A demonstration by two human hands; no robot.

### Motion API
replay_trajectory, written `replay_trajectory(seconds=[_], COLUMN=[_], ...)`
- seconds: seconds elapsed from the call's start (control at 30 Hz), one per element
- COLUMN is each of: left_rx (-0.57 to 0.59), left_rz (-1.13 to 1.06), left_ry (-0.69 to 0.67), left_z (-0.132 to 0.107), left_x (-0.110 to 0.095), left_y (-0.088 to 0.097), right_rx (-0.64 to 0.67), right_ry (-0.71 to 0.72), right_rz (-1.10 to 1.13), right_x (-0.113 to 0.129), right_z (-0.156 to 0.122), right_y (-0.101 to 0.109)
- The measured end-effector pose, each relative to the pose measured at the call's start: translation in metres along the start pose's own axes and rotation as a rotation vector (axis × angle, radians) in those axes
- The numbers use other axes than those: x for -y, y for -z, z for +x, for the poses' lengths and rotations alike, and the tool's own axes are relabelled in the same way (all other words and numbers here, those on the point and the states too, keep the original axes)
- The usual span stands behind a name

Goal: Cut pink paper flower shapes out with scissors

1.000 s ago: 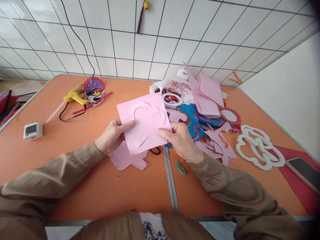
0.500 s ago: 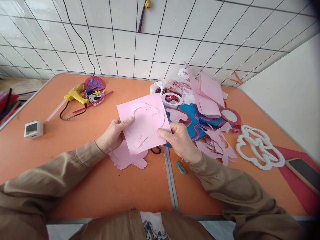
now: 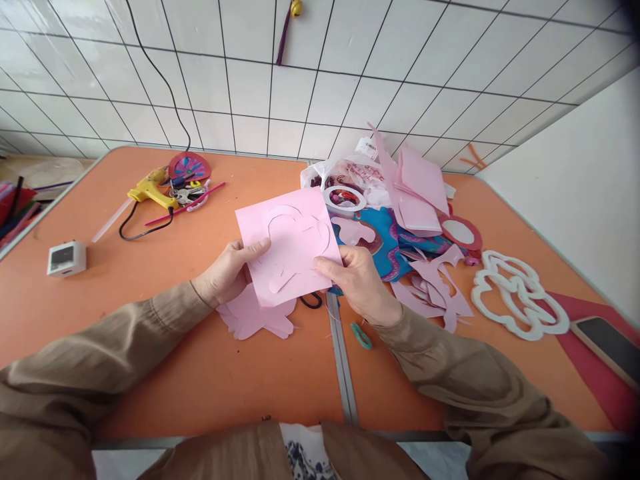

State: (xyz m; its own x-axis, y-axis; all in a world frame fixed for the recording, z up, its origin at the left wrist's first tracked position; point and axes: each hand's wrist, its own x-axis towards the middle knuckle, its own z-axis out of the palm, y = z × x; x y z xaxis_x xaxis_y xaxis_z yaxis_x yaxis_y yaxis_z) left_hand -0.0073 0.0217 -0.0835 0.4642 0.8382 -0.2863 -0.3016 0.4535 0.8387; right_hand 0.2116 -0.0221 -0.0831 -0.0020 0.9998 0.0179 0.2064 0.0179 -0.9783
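A square pink sheet (image 3: 295, 250) with curved cut lines in it is held up in front of me, above the orange table. My left hand (image 3: 233, 267) grips its left edge, thumb on top and fingers behind. On the lower right edge my right hand (image 3: 357, 277) is closed the same way. The cuts outline a rounded shape that still sits within the sheet. Beneath the sheet lie pink cut-out shapes (image 3: 260, 319), partly hidden. A small green loop (image 3: 361, 336) is on the table near my right wrist.
Pink offcuts (image 3: 435, 287), folded pink sheets (image 3: 423, 193) and a plastic bag (image 3: 355, 172) crowd the back right. White outline shapes (image 3: 520, 297) and a phone (image 3: 610, 343) lie far right. A yellow glue gun (image 3: 153, 188) and a white cube-shaped device (image 3: 67, 259) stand left.
The pink sheet and my left hand have shifted very slightly to the right. Both hands keep their hold; nothing else has visibly moved.
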Motion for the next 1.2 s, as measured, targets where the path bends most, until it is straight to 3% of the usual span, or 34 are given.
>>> replay_trajectory(seconds=[0.37,0.73,1.2], left_rx=[0.193,0.139,0.195], left_rz=[0.001,0.054,-0.048], left_ry=[0.087,0.072,0.086], left_z=[-0.006,-0.006,-0.004], left_x=[0.001,0.003,0.004], left_y=[-0.009,-0.012,-0.008], right_rx=[-0.063,-0.057,-0.076], right_ry=[-0.01,-0.019,-0.023], right_rz=[0.043,0.053,0.087], right_x=[-0.001,-0.003,-0.005], right_z=[-0.001,-0.001,-0.002], right_y=[-0.003,-0.004,-0.006])
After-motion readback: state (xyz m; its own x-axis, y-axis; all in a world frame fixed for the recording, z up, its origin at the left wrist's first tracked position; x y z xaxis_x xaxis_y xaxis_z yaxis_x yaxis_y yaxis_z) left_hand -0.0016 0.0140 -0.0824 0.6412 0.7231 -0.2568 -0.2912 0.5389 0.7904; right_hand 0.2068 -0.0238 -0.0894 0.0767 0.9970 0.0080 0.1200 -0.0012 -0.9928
